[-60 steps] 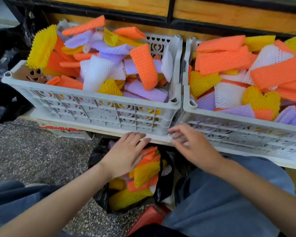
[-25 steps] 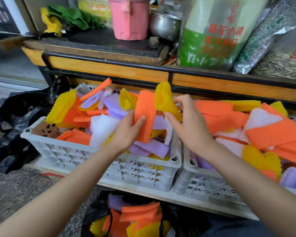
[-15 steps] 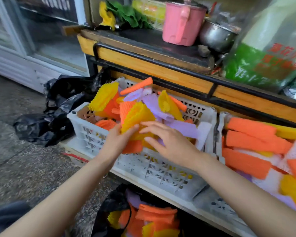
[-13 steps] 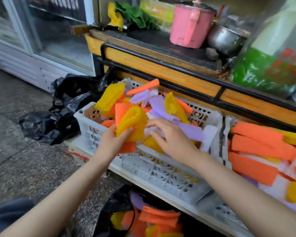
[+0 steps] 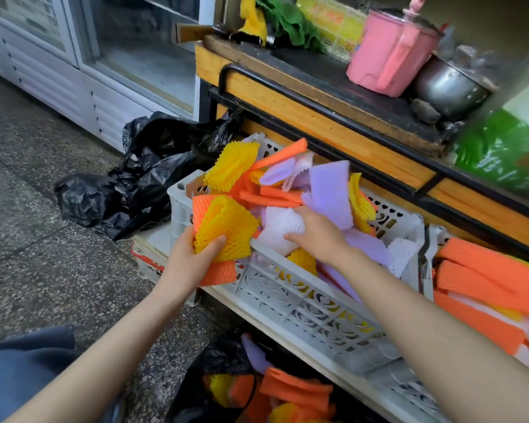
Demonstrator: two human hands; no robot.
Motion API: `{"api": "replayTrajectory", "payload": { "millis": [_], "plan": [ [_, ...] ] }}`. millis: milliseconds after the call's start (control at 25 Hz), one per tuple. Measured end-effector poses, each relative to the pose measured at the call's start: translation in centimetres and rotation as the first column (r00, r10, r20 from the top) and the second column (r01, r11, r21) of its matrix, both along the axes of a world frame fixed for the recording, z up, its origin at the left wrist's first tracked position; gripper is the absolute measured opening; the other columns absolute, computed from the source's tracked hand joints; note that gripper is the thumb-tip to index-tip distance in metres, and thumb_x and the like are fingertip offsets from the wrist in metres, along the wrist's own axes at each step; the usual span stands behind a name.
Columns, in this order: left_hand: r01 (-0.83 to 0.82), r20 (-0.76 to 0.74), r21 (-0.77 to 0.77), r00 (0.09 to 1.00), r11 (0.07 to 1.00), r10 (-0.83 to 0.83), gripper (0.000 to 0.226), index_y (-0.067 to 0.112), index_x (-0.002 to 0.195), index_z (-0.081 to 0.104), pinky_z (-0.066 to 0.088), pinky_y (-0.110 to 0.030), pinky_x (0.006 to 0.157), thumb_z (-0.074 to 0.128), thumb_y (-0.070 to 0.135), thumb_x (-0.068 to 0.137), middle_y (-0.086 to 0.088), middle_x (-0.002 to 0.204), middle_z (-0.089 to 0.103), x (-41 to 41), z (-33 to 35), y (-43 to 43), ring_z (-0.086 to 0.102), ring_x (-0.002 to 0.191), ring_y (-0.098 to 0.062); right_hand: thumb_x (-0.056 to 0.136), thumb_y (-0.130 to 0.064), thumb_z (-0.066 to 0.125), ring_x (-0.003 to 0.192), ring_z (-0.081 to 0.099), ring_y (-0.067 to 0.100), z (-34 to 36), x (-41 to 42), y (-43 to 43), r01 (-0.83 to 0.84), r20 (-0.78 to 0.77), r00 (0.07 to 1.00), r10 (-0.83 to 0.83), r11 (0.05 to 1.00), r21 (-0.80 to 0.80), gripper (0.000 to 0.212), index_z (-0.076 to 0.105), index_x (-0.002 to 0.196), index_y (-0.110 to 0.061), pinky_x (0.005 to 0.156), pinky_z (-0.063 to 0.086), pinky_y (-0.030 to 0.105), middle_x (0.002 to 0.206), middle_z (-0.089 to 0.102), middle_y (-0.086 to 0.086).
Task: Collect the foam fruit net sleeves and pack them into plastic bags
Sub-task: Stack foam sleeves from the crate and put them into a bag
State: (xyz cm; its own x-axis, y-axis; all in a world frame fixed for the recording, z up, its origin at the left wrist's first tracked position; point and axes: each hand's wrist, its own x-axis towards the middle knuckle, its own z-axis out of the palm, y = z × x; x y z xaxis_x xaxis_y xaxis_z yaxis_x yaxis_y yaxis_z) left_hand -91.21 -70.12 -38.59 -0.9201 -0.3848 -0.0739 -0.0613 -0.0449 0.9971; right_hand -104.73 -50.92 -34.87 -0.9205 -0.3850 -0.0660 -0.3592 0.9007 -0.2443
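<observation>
Thumb and fingers of your left hand (image 5: pixel 193 257) clamp two foam sleeves together just outside the near left corner of the white crate (image 5: pixel 287 264): one yellow sleeve (image 5: pixel 226 230) in front, one orange sleeve (image 5: pixel 219 271) behind it. The orange one's long axis runs close to upright, with its ends showing above and below the yellow one. The yellow one fans out with its serrated edge toward the crate.

Your right hand (image 5: pixel 319 236) is inside the crate. Its fingers curl over one white sleeve (image 5: pixel 283 224) on top of the pile, with the thumb beneath.

Around that hand the crate is heaped with orange, yellow, purple and white sleeves, too jumbled to count. At the crate's far side one long orange sleeve (image 5: pixel 280 154) juts above the heap, pointing up and to the right.

A second crate (image 5: pixel 428 251) stands against the white crate's right end, making two crates in all. In it three orange sleeves (image 5: pixel 483 288) lie parallel, their long axes running away from the white crate.

Below the white crate's front, an open black bag (image 5: pixel 193 398) holds orange, yellow and purple sleeves. To the crate's left, crumpled black bags (image 5: pixel 129 190) lie on the floor.

Behind and above the crate, a wooden counter (image 5: pixel 318 128) carries one pink jug (image 5: pixel 385 53), one metal pot (image 5: pixel 446 87), a yellow packet (image 5: pixel 333 21) and a green sack (image 5: pixel 501 151). The red print on the packet and the sack is too blurred to read.
</observation>
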Motion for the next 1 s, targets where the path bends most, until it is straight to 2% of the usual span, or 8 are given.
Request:
{"api": "replayTrajectory", "payload": {
  "millis": [160,280,360,520,640,720,880,1000],
  "plan": [
    [-0.068,0.068,-0.047,0.995,0.997,0.071,0.042,0.014,0.126,0.047,0.049,-0.045,0.094,0.062,0.029,0.09,-0.005,0.118,0.06,0.0,-0.2,0.4,0.06,0.105,-0.022,0.09,-0.025,0.06,0.107,0.058,0.032,3.0,2.6,-0.5,0.049,-0.215,0.972,-0.096,0.975,-0.218,0.045,0.042,0.131,-0.018,0.077,0.046,0.037,0.123,0.06,0.008],
    [-0.079,0.062,-0.007,0.995,0.997,0.08,0.067,0.014,0.126,0.048,0.049,-0.048,0.094,0.066,0.052,0.074,-0.005,0.119,0.061,0.2,0.3,1.1,0.061,0.106,-0.021,0.09,-0.023,0.062,0.102,0.061,0.026,5.2,6.2,-1.1,-0.059,-0.377,0.92,-0.105,0.916,-0.398,0.045,0.044,0.131,-0.019,0.069,0.044,0.031,0.12,0.064,0.004],
    [-0.028,0.028,0.126,0.999,0.992,0.024,0.077,0.018,0.129,0.047,0.049,-0.041,0.094,0.066,0.06,0.069,-0.002,0.122,0.061,0.3,0.8,2.0,0.061,0.108,-0.016,0.089,-0.022,0.063,0.102,0.063,0.021,5.1,8.7,-1.6,-0.198,-0.389,0.921,0.031,0.896,-0.397,0.044,0.048,0.13,-0.019,0.072,0.049,0.031,0.118,0.066,0.0],
    [0.108,-0.042,0.296,0.994,0.949,-0.1,0.06,0.026,0.125,0.054,0.047,-0.035,0.092,0.053,0.066,0.079,0.006,0.119,0.064,0.9,2.2,3.3,0.061,0.108,-0.01,0.087,-0.022,0.057,0.102,0.062,0.019,3.2,11.1,-1.6,-0.388,-0.31,0.902,0.3,0.88,-0.275,0.033,0.059,0.12,-0.019,0.084,0.05,0.04,0.113,0.067,-0.002],
    [0.074,-0.054,0.232,0.997,0.97,-0.063,0.047,0.021,0.107,0.058,0.047,-0.026,0.075,0.074,0.045,0.071,0.004,0.097,0.068,1.5,2.9,3.5,0.064,0.088,-0.012,0.09,-0.024,0.057,0.115,0.051,0.014,3.3,11.5,-0.9,-0.504,-0.219,0.86,0.462,0.837,-0.213,0.033,0.058,0.122,-0.014,0.095,0.039,0.02,0.125,0.06,0.0],
    [-0.048,-0.014,0.179,0.999,0.983,0.051,0.045,0.017,0.113,0.055,0.047,-0.026,0.072,0.076,0.03,0.076,0.0,0.102,0.066,1.6,2.8,3.3,0.063,0.089,-0.015,0.094,-0.033,0.052,0.12,0.044,0.006,3.9,11.4,-0.2,-0.559,-0.165,0.828,0.537,0.814,-0.157,0.036,0.056,0.124,-0.015,0.095,0.031,0.012,0.133,0.054,-0.003],
    [-0.118,-0.002,0.24,0.993,0.964,0.122,0.042,0.018,0.125,0.05,0.051,-0.03,0.073,0.066,0.023,0.086,0.001,0.113,0.065,1.8,2.2,2.4,0.064,0.095,-0.016,0.096,-0.032,0.048,0.12,0.047,0.012,4.4,7.6,1.1,-0.352,-0.279,0.915,0.29,0.914,-0.202,0.034,0.05,0.127,-0.016,0.095,0.038,0.026,0.129,0.053,-0.003],
    [-0.099,0.001,0.229,0.995,0.968,0.102,0.041,0.019,0.125,0.052,0.053,-0.039,0.085,0.066,0.026,0.086,0.001,0.115,0.066,2.0,1.8,1.9,0.065,0.099,-0.018,0.093,-0.033,0.056,0.134,0.034,0.022,3.0,3.0,2.4,-0.042,-0.165,0.986,0.022,0.992,-0.121,0.058,0.032,0.141,-0.009,0.105,0.032,0.035,0.145,0.037,0.008]
  ]
}}
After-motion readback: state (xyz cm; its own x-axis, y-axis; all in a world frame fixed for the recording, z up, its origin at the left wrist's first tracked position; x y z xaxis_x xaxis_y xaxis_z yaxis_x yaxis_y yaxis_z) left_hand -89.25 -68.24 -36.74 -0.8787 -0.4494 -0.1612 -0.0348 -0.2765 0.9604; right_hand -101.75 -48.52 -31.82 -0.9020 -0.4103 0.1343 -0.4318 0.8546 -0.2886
